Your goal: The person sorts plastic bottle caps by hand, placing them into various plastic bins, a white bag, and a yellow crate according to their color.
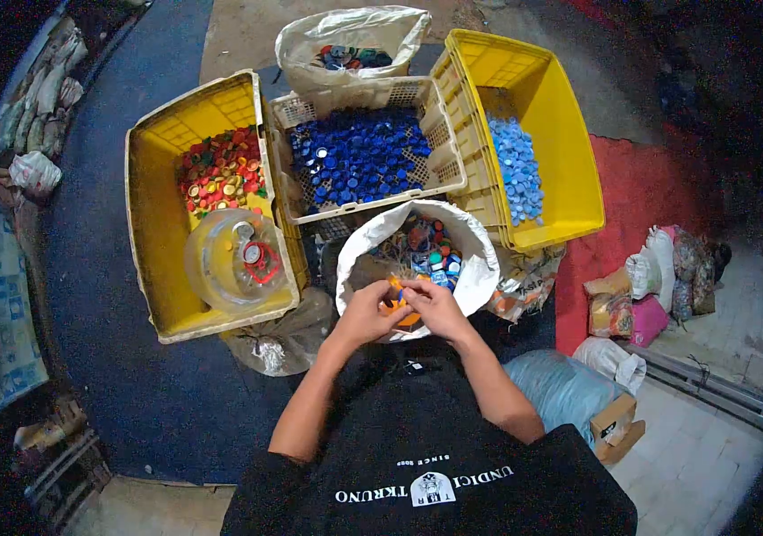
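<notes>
Over the near rim of a white sack (480, 259) filled with mixed caps (435, 259), my left hand (371, 313) and my right hand (437, 311) meet. Both have their fingers closed on a small orange piece (395, 284); its exact shape is hard to make out. A larger orange object (408, 319) shows between and below the hands. Beyond the sack, a white crate (373, 207) holds dark blue caps (355, 152). The left yellow crate (154, 223) contains red and yellow caps (225, 174) and a clear plastic container (212, 259). Light blue caps (515, 170) lie in the right yellow crate (574, 179).
Behind the white crate stands another white sack (301, 67) with dark caps. A light blue plastic bag (551, 393) and an open cardboard box (616, 429) are at the lower right. More bags (649, 277) sit farther right; filled sacks (42, 98) line the left.
</notes>
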A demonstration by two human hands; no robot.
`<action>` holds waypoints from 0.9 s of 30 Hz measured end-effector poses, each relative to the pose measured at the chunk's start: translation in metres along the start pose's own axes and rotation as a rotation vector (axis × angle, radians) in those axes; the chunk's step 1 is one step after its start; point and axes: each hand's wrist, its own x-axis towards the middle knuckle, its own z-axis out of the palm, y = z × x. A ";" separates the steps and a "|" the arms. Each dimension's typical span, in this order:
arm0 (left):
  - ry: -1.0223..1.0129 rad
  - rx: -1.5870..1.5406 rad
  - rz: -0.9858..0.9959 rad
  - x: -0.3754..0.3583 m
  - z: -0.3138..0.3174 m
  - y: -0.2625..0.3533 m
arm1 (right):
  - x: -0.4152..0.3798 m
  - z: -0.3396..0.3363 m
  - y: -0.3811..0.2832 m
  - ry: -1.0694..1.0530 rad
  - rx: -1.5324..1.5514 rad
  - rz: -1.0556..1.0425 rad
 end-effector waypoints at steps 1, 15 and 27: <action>0.004 -0.073 -0.007 -0.003 -0.004 -0.003 | -0.003 -0.003 -0.008 -0.033 0.030 0.026; -0.002 -0.510 -0.130 -0.005 -0.030 -0.003 | -0.003 -0.003 -0.042 -0.090 0.174 0.073; 0.253 -0.473 -0.234 -0.028 -0.039 0.003 | 0.110 -0.057 0.044 0.187 -1.022 -0.005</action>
